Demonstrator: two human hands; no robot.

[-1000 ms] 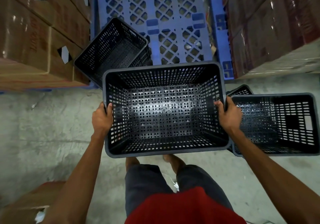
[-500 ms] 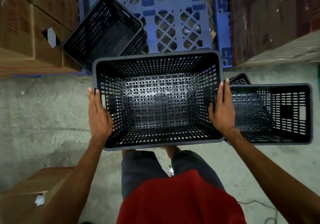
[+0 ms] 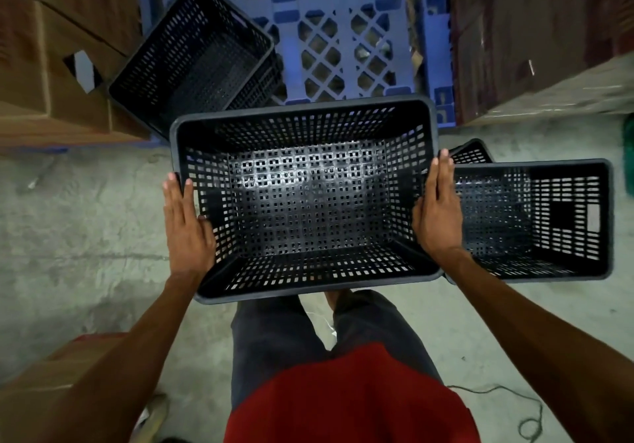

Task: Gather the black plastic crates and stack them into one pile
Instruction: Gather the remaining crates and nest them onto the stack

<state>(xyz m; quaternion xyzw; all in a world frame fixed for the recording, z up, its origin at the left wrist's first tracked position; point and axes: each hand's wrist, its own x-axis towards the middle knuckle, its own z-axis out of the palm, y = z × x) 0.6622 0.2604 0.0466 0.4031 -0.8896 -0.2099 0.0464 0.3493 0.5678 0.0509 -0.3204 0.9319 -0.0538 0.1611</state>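
Pressing flat palms against a lifted black crate point(image 3: 305, 199), no fingers hooked.

Squeezing with left hand point(image 3: 187, 226) and right hand point(image 3: 437, 212) fully open, above the floor point(image 3: 79, 223) beside the crate at right point(image 3: 535, 219); likely slipping and dropping if pressure eases, or nesting crooked.

The middle crate point(image 3: 305, 202) is black perforated plastic, its floor catching a soft sheen (the walls look matt). The pallet point(image 3: 343, 30) is smooth blue moulded plastic. The floor point(image 3: 79, 223) is rough grey concrete; the boxes point(image 3: 44, 75) are dull brown cardboard.
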